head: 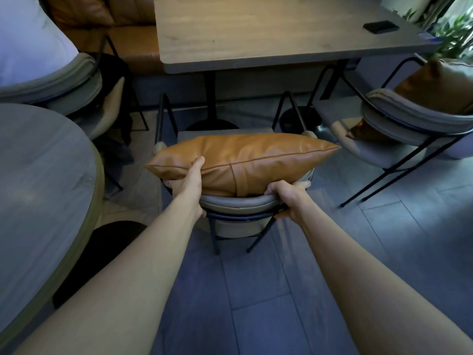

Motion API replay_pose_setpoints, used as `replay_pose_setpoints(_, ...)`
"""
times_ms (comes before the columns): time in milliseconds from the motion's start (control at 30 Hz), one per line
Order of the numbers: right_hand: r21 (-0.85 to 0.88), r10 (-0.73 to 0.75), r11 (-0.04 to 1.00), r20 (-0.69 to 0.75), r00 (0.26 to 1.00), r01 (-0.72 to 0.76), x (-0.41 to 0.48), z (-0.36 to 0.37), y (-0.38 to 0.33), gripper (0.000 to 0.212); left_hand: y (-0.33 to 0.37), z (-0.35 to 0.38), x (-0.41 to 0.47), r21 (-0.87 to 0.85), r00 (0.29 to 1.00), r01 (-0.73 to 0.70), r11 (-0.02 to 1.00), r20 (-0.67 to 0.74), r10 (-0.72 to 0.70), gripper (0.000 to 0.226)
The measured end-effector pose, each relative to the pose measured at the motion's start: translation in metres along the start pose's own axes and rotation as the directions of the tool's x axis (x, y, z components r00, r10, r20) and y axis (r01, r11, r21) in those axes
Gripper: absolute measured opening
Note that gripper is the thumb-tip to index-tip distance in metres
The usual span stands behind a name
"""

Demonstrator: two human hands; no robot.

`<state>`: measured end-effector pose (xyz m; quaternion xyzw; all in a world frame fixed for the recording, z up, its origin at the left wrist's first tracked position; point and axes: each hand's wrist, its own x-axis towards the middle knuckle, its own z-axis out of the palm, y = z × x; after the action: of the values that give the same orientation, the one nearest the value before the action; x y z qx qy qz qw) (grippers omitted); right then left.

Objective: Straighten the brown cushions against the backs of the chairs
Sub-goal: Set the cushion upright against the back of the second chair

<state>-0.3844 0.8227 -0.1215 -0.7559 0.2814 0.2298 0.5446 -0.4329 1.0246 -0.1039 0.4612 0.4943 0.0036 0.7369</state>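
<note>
Currently left hand (188, 184) grips brown leather cushion (240, 160) at its near-left edge, thumb on top. Right hand (286, 198) closed w/ fingers wrapped over grey backrest (238, 203) of near chair. Cushion stands along backrest top, seam up. Second brown cushion (435, 88) sits on right chair; wooden table (256, 34) beyond.
</note>
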Motion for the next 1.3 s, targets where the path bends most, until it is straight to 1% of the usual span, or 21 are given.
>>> replay_pose_setpoints(67, 0.006, -0.012, 1.0, 0.011, 1.0, 0.012, 0.011, 0.002, -0.01, 0.115, 0.009, 0.005, 0.01, 0.017, 1.0, 0.003, 1.0, 0.003, -0.003, 0.123)
replay_pose_setpoints(167, 0.02, -0.025, 0.999, 0.027, 0.999, 0.025, 0.03, 0.007, -0.024, 0.102, 0.023, 0.014, 0.024, 0.02, 1.0, 0.004, 1.0, -0.007, -0.004, 0.125)
replay_pose_setpoints(333, 0.004, -0.001, 1.0, 0.032, 0.999, 0.001, 0.057, 0.016, -0.053, 0.088, 0.044, 0.031, 0.046, 0.004, 1.0, 0.025, 1.0, -0.018, -0.025, 0.115)
replay_pose_setpoints(433, -0.004, 0.003, 1.0, 0.03, 1.0, -0.003, 0.071, 0.022, -0.069, 0.083, 0.056, 0.043, 0.058, -0.016, 0.999, 0.021, 1.0, -0.032, -0.021, 0.114)
replay_pose_setpoints(633, 0.015, -0.002, 1.0, 0.02, 1.0, 0.002, 0.09, 0.025, -0.089, 0.09, 0.068, 0.063, 0.075, -0.048, 0.994, 0.019, 0.999, -0.11, -0.024, 0.129)
replay_pose_setpoints(800, -0.01, -0.002, 1.0, 0.018, 1.0, 0.002, 0.094, 0.02, -0.098, 0.087, 0.069, 0.073, 0.078, -0.061, 0.991, 0.021, 0.998, -0.13, -0.029, 0.132)
replay_pose_setpoints(867, -0.007, 0.002, 1.0, 0.025, 1.0, -0.001, 0.092, 0.02, -0.099, 0.091, 0.068, 0.074, 0.078, -0.06, 0.992, 0.027, 0.998, -0.122, -0.035, 0.135)
replay_pose_setpoints(933, 0.014, 0.003, 1.0, 0.0, 1.0, -0.003, 0.089, 0.023, -0.097, 0.102, 0.068, 0.072, 0.079, -0.05, 0.993, 0.04, 0.998, -0.106, -0.045, 0.137)
replay_pose_setpoints(1033, 0.108, 0.031, 0.994, -0.071, 0.997, -0.023, 0.081, 0.034, -0.089, 0.116, 0.067, 0.068, 0.077, -0.032, 0.997, 0.057, 0.998, -0.058, -0.059, 0.141)
replay_pose_setpoints(1100, 0.133, 0.077, 0.989, -0.112, 0.991, -0.061, 0.075, 0.048, -0.081, 0.118, 0.067, 0.062, 0.073, -0.024, 0.997, 0.073, 0.997, -0.001, -0.073, 0.144)
replay_pose_setpoints(1167, 0.184, 0.122, 0.978, -0.097, 0.988, -0.102, 0.067, 0.062, -0.073, 0.122, 0.069, 0.053, 0.069, -0.006, 0.996, 0.079, 0.997, 0.041, -0.078, 0.146)
replay_pose_setpoints(1233, 0.242, 0.142, 0.963, -0.076, 0.987, -0.119, 0.064, 0.07, -0.069, 0.124, 0.073, 0.043, 0.064, 0.022, 0.994, 0.069, 0.997, 0.085, -0.071, 0.143)
replay_pose_setpoints(1300, 0.264, 0.14, 0.958, -0.091, 0.986, -0.112, 0.066, 0.071, -0.068, 0.124, 0.079, 0.032, 0.064, 0.044, 0.995, 0.03, 0.999, 0.094, -0.034, 0.137)
